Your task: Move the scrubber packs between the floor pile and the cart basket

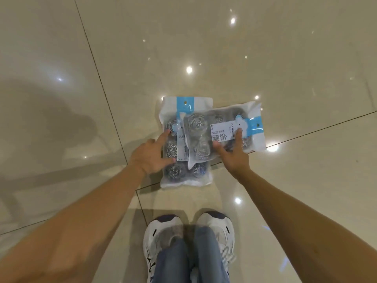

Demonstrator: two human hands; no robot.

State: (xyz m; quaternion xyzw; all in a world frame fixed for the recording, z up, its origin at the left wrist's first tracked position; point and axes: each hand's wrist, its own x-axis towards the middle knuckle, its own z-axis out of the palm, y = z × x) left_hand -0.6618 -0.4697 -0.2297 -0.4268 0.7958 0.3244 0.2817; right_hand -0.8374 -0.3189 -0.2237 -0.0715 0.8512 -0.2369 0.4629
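Observation:
Two clear plastic packs of steel wool scourers lie on the glossy floor. The lower pack lies lengthwise, its blue-and-white header at the far end. The upper pack lies crosswise over it, its header pointing right. My left hand rests on the left side of the lower pack, fingers spread and straight, forefinger touching a scourer. My right hand touches the upper pack, with its forefinger on the white label and its thumb at the pack's near edge.
The beige tiled floor has dark grout lines and reflects ceiling lights. My two white sneakers and blue jeans are at the bottom centre, just short of the packs.

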